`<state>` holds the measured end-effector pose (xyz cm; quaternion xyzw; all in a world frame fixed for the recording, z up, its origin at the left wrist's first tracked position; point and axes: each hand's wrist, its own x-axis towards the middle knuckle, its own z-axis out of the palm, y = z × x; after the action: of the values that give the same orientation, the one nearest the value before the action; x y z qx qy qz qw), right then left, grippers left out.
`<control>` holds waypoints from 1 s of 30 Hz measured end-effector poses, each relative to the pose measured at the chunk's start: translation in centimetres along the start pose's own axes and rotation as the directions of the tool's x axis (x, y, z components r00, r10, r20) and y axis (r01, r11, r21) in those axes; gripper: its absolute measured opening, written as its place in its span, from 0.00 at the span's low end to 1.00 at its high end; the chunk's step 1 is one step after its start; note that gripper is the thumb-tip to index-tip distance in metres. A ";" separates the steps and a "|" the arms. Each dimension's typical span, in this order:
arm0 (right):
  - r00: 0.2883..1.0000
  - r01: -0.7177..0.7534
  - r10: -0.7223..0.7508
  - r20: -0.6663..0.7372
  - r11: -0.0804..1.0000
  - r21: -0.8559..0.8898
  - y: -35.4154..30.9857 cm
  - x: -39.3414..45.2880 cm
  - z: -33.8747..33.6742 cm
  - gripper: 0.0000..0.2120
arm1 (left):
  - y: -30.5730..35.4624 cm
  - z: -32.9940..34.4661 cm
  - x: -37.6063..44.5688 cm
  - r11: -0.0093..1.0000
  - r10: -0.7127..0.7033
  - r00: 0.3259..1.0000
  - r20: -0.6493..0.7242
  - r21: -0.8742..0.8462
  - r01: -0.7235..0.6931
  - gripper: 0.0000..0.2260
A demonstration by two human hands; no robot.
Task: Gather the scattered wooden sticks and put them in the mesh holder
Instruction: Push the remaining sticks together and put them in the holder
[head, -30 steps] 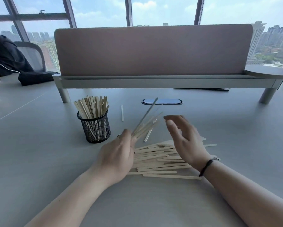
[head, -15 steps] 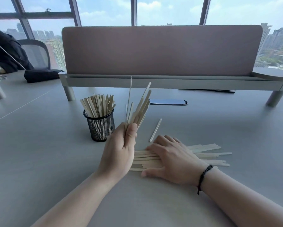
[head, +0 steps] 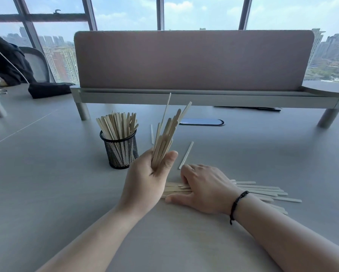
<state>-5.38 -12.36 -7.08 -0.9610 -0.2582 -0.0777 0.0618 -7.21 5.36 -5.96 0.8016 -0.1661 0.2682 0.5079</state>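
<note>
Hands — left hand (head: 145, 185) around an upright bundle of sticks (head: 167, 134), right hand (head: 202, 189) flat on the sticks on the table (head: 263, 190).

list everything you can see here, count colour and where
mesh holder: one, black, on the table left of centre, full of upright pale sticks
held bundle: one fanned handful, pale wood, in the left hand's grip
stick pile: many, pale wood, flat on the table under and right of the right hand
loose sticks: two, pale, lying apart beyond the hands
table: one, grey
divider: one, dusty pink, on a grey shelf at the back
cable slot: one, dark oval, table centre
dark bag: one, black, far left
left hand: holds the bundle upright
right hand: flat on the pile, black wrist cord
</note>
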 end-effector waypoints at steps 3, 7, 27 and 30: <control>1.000 0.011 -0.011 -0.008 1.000 -0.020 -0.1 0.2 0.0 0.34 | -0.8 0.2 0.2 0.988 -0.098 0.995 0.002 -0.123 0.098 0.27; 0.998 0.069 -0.070 -0.005 0.997 -0.040 -0.5 0.4 -0.1 0.32 | -1.4 0.4 0.3 0.969 -0.171 0.985 -0.004 -0.183 0.167 0.28; 0.915 0.160 -0.196 -0.352 0.979 -0.130 1.8 -0.5 -1.0 0.24 | -0.8 -0.3 0.7 0.855 -0.322 0.935 -0.151 -0.470 0.218 0.25; 0.922 0.094 -0.117 -0.370 0.992 -0.078 2.2 -0.5 -1.8 0.29 | -0.9 -0.4 0.7 0.856 -0.316 0.937 -0.147 -0.469 0.215 0.25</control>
<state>-4.91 -14.77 -5.57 -0.9146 -0.2907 -0.2700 0.0773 -6.24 6.11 -6.09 0.6444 -0.0532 0.2364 0.7253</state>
